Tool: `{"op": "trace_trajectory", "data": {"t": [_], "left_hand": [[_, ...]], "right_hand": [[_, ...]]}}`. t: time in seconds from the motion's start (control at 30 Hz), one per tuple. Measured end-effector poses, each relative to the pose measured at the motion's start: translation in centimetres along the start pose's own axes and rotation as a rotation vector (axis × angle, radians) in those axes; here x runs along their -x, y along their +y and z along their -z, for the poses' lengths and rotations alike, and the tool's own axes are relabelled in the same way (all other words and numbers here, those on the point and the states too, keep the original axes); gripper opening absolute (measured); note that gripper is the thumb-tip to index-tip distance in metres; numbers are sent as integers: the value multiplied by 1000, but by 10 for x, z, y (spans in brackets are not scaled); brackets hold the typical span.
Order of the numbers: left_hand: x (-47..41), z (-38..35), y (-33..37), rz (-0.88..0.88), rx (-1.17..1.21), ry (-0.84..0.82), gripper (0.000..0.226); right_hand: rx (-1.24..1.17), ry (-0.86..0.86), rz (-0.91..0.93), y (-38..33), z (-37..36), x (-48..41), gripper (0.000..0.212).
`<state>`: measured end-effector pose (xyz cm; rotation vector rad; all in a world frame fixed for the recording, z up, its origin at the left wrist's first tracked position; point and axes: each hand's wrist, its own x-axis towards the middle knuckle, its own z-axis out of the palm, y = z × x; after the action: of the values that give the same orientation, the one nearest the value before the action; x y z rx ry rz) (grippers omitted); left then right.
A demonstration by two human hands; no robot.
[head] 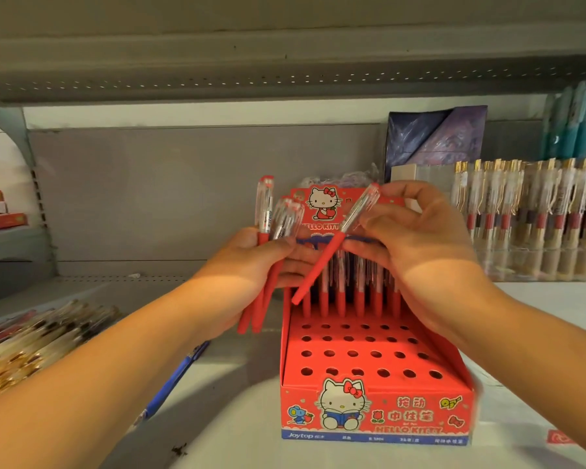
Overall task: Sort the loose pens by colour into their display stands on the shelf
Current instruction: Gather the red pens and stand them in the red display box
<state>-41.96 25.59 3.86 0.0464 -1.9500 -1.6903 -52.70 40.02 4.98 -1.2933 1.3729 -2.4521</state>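
Observation:
A red Hello Kitty display stand with rows of round holes sits on the shelf in front of me. Its back row holds several red pens; the front rows are bare holes. My left hand grips a bunch of red pens with clear caps, held upright left of the stand. My right hand pinches a single red pen slanted above the stand's back row, tip pointing down-left.
A blue pen lies on the shelf under my left forearm. A pile of loose pens lies at the left. A clear stand of gold-clipped pens stands at the right, with a dark blue packet behind.

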Motion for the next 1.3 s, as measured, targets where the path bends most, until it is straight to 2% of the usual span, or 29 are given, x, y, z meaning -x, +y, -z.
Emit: {"op": "trace_trajectory", "data": {"t": [0.07, 0.13, 0.23, 0.33, 0.57, 0.7, 0.77, 1.03, 1.1, 1.2, 1.3], "left_hand": [[-2, 3, -2, -36, -110, 62, 40], [-4, 5, -3, -56, -130, 111, 29], [-4, 8, -3, -66, -94, 94, 22], [-1, 6, -2, -78, -82, 69, 20], [-2, 5, 4, 44, 57, 124, 28], [-2, 7, 12, 105, 243, 137, 10], [-1, 7, 12, 73, 248, 137, 6], [2, 4, 9, -208, 186, 96, 16], [3, 2, 8, -217, 186, 32, 9], [7, 0, 3, -200, 121, -97, 12], [9, -2, 0, -153, 64, -181, 16]], "right_hand": [[59, -17, 43, 2, 1, 0, 35], [128, -51, 72, 7, 0, 2, 39], [290, -115, 144, 19, 0, 9, 46], [337, -157, 170, 25, 0, 10, 51], [356, -210, 196, 31, 0, 12, 53], [494, -261, 152, 34, -1, 15, 48], [549, -285, 117, 35, -2, 15, 47], [800, -412, 69, 34, -6, 20, 37], [733, -357, 86, 32, -9, 19, 33], [436, -218, 31, 22, -15, 13, 27], [166, -181, -22, 11, -17, 10, 20]]}}
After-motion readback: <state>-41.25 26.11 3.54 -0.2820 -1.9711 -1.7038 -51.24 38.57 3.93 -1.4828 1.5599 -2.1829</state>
